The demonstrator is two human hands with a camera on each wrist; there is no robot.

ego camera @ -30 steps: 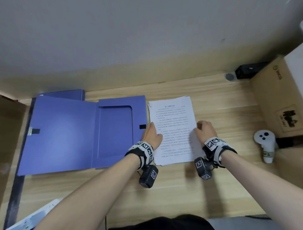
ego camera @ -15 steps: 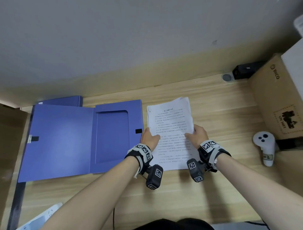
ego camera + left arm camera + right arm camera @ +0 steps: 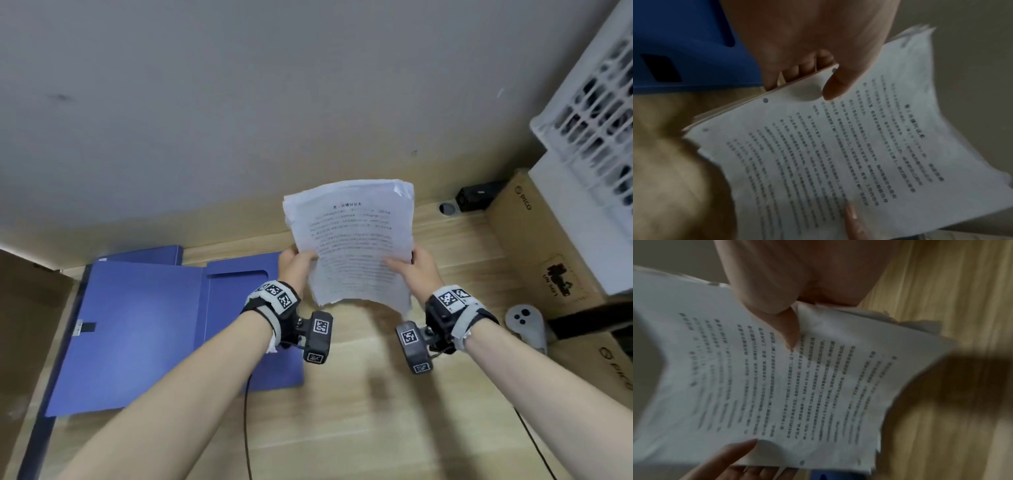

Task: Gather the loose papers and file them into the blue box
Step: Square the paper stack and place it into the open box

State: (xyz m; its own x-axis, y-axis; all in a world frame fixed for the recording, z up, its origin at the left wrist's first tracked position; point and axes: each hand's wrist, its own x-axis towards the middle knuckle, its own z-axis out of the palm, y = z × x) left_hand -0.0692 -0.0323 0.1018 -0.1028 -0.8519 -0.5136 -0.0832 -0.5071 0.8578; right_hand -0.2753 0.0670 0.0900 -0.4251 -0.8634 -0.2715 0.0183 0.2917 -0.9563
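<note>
Papers (image 3: 352, 240) are gathered in one stack, held up off the desk (image 3: 342, 428). Left hand (image 3: 294, 265) pinches one side and right hand (image 3: 416, 270) pinches the other. Box (image 3: 144, 329) lies open, just to the left, with no papers in it yet. Filing is left. Print is too blurry to read.
</note>
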